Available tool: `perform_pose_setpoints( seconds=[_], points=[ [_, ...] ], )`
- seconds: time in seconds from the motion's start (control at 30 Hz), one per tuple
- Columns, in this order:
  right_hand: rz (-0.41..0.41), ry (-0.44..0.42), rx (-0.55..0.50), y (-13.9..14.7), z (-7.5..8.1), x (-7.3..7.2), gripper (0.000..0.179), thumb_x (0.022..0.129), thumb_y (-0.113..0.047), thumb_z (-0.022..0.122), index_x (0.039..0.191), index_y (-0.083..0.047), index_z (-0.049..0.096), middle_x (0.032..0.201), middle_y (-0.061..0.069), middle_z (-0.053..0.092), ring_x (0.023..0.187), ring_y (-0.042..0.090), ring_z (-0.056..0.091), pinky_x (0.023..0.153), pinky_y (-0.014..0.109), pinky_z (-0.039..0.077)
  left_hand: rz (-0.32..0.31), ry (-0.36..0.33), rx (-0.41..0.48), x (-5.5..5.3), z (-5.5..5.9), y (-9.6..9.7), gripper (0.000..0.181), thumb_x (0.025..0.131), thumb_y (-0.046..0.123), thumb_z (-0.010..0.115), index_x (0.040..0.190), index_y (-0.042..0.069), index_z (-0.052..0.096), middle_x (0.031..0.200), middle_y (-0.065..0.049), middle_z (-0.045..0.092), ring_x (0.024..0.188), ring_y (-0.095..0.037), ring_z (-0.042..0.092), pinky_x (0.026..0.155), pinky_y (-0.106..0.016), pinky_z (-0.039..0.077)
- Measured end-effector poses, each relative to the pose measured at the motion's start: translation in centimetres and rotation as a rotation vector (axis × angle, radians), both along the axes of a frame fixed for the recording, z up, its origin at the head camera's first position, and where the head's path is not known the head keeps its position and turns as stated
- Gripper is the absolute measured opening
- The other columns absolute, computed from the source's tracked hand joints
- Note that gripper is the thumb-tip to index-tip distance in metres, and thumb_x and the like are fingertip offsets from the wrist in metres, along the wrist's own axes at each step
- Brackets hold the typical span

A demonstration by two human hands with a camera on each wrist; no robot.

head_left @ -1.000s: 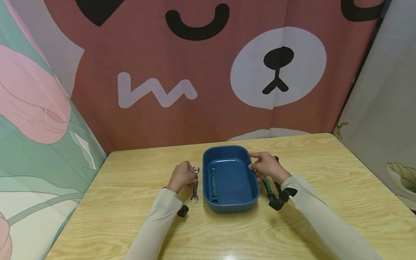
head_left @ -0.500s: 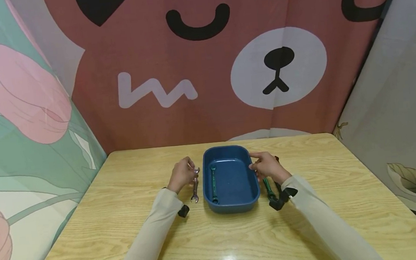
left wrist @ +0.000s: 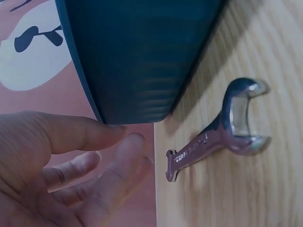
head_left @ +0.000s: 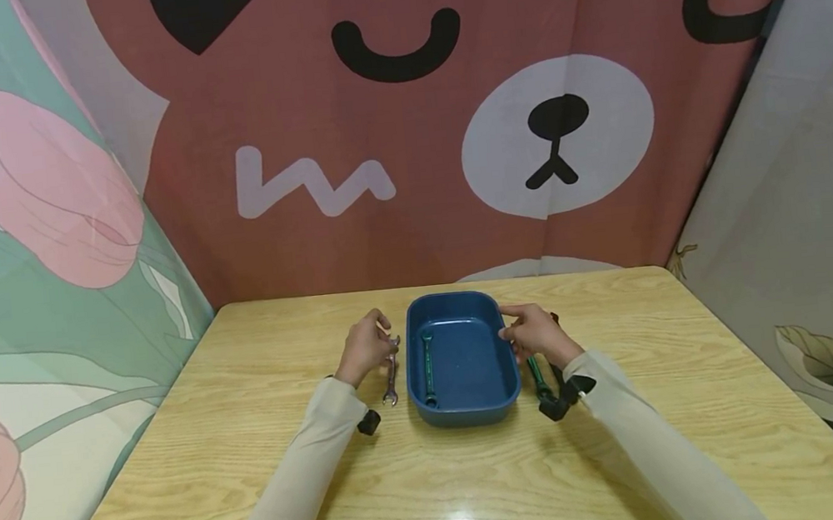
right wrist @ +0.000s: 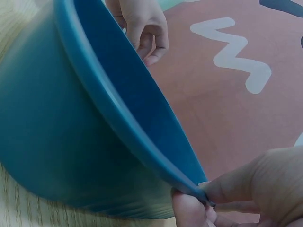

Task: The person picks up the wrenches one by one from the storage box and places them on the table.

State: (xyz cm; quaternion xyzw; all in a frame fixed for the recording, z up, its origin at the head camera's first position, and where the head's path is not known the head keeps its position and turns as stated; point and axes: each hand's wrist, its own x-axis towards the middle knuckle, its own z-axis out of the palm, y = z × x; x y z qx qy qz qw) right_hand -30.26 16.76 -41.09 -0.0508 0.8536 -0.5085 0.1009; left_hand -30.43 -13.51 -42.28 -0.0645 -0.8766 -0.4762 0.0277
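Note:
A silver open-ended wrench [head_left: 392, 382] lies on the table just left of a blue rectangular bin [head_left: 469, 416]. My left hand [head_left: 365, 351] hovers beside its far end; in the left wrist view the fingers [left wrist: 71, 142] are loosely bent with nothing between them, apart from the wrench [left wrist: 203, 145]. On the other side, my right hand [head_left: 540, 337] pinches the bin's rim, the thumb on one face and fingers on the other, as the right wrist view shows at the rim [right wrist: 142, 146]. Inside the bin, a green wrench [head_left: 429, 369] lies along the left wall.
Another green tool [head_left: 539, 378] lies on the table right of the bin, partly hidden by my right hand and wrist strap. The wooden table [head_left: 379, 498] ends at a printed curtain [head_left: 415, 243] behind, with more curtains at both sides.
My left hand's fingers have risen and loosened away from the silver wrench, which has shifted slightly to the right. The right hand and the bin have stayed in place.

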Motion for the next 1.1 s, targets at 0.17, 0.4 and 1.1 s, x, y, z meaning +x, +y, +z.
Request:
perform_pose_setpoints(
  seconds=[0.17,0.4,1.1],
  points=[
    [-0.001,-0.002,0.000,0.0,0.1,0.0,0.057,0.099,-0.001,0.058,0.153,-0.004,0.038,0.067,0.011,0.057,0.049,0.016,0.055,0.057,0.045,0.060,0.007,0.003,0.004,0.1,0.1,0.1,0.026,0.084,-0.012,0.068,0.104,0.000,0.055,0.081,-0.015,0.060,0.063,-0.036,0.068,0.058,-0.042,0.062],
    [0.008,0.001,-0.004,0.0,0.1,0.0,0.058,0.099,-0.001,0.058,0.153,-0.003,0.038,0.063,0.010,0.056,0.047,0.017,0.054,0.056,0.046,0.060,-0.003,0.008,-0.010,0.2,0.3,0.2,0.026,0.086,-0.010,0.069,0.106,-0.002,0.055,0.081,-0.015,0.060,0.063,-0.038,0.069,0.057,-0.043,0.062],
    [0.017,-0.002,-0.013,0.1,0.0,0.1,0.058,0.099,-0.002,0.057,0.153,-0.003,0.037,0.066,0.012,0.057,0.048,0.019,0.055,0.057,0.048,0.060,-0.007,0.034,0.018,0.5,1.3,0.3,0.031,0.083,-0.009,0.070,0.109,0.001,0.056,0.083,-0.014,0.057,0.066,-0.038,0.070,0.064,-0.047,0.063]
  ],
)
